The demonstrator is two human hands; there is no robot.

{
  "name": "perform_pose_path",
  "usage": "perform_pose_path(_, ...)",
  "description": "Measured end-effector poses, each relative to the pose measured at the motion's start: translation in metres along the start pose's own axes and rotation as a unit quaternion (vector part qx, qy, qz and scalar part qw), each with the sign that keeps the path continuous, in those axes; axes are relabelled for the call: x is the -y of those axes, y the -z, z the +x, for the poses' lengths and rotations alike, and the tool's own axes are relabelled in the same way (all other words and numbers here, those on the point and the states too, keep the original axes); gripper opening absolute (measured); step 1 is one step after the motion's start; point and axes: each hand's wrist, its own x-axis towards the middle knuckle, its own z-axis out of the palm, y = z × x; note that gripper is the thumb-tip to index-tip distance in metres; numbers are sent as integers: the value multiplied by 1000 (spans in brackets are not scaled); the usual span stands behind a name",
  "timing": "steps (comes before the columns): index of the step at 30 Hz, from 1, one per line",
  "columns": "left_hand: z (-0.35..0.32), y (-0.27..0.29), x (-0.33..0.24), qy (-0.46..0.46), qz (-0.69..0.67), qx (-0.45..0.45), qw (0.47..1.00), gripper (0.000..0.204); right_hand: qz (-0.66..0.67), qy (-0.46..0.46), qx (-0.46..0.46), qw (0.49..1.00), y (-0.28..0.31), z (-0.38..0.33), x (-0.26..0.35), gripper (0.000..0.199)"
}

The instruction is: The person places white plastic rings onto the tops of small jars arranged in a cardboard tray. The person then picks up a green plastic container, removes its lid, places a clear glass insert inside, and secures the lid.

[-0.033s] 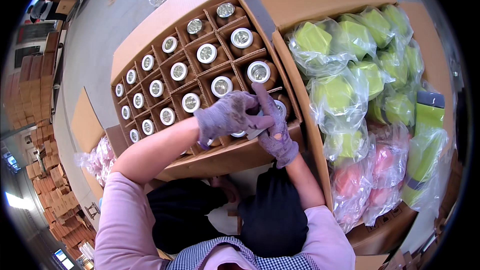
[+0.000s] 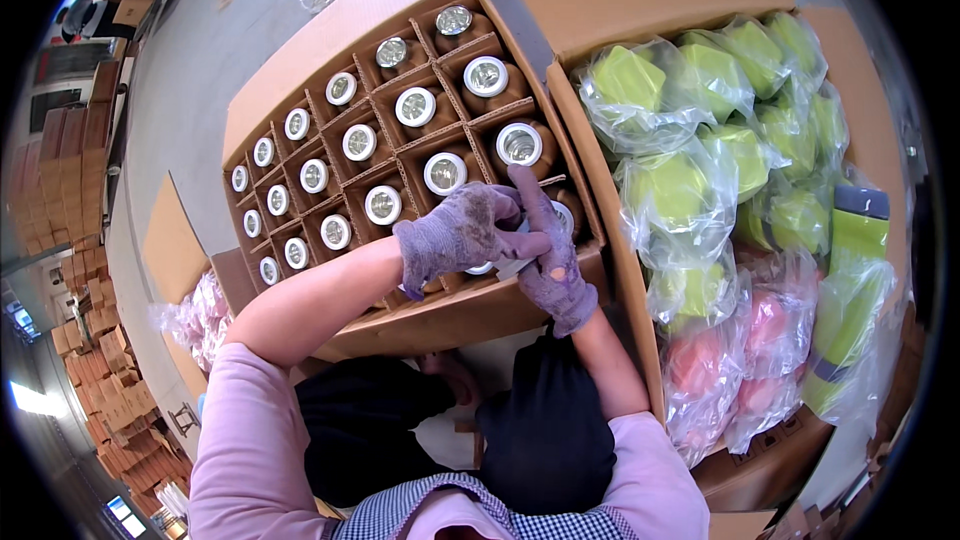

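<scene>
Both my hands wear grey-purple gloves and meet over the near right corner of a divided cardboard box (image 2: 440, 315). My left hand (image 2: 465, 230) reaches in from the left with its fingers curled against the right hand. One finger of my right hand (image 2: 558, 280) points away from me, while its other fingers are bent toward the left hand. A small pale patch shows between the hands, too covered to name. Bottles with white-rimmed, shiny round tops (image 2: 445, 173) stand upright in the box's cells. Part of another bottle top (image 2: 563, 217) shows beside my right hand's fingers.
An open carton (image 2: 600, 230) on the right holds green and pink items (image 2: 665, 190) in clear plastic bags. A green bottle with a dark cap (image 2: 860, 240) leans at its right side. Pink wrapped items (image 2: 195, 320) lie at the left. Stacked cartons (image 2: 120, 400) stand farther left.
</scene>
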Motion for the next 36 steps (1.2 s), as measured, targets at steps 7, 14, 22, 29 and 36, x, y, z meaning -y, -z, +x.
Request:
perform_pose_path(7, 20, 65, 34, 74, -283, -206, 934, 37, 112, -65, -83, 988, -2, -1, -2, 80)
perform_pose_path(14, 96, 169, 173, 46, 11, -493, 869, 39, 28, -29, -28, 999, -3, 0, 1, 75)
perform_pose_path(22, 83, 145, 182, -102, 230, -463, 850, 40, 47, -33, -30, 998, -1, 0, -1, 66)
perform_pose_path(29, 88, 151, 166, -113, 315, -437, 835, 40, 22, -19, -18, 999, -1, 2, 2, 65)
perform_pose_path(36, 86, 166, 154, -140, 286, -347, 882, 45, 23, -9, -11, 1000, 0, 4, 2, 66)
